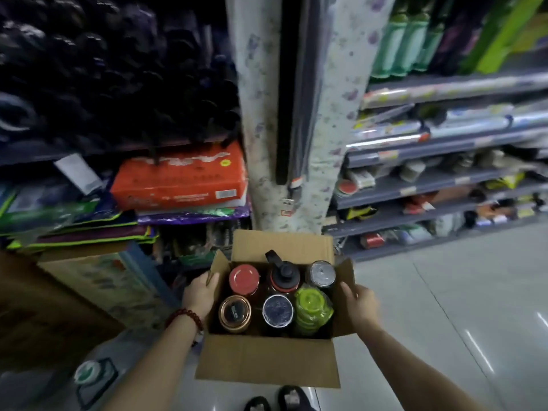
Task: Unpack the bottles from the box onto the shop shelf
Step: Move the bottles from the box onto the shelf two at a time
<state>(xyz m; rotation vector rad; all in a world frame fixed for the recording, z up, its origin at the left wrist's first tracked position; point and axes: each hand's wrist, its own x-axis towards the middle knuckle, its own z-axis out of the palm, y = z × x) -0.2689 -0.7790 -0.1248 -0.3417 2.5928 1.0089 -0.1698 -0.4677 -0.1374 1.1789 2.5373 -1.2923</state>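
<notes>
An open cardboard box [267, 361] is held above the floor, its flaps spread outward. My left hand [199, 292] grips its left side and my right hand [360, 307] grips its right side. Several bottles stand upright inside in two rows. The far row has a red-lidded bottle [244, 279], a black sports-cap bottle [283, 272] and a silver-lidded bottle [321, 273]. The near row has a copper-rimmed black lid [235, 313], a dark blue lid [277, 310] and a lime green bottle [312, 307].
Grey shop shelves [415, 185] with packaged goods run along the right. On the left stand dark stacked goods, an orange pack [178, 176] and folded mats. Wrapped rolls [296, 114] lean upright behind the box. My feet [278, 400] stand on the glossy tiled floor [444, 307].
</notes>
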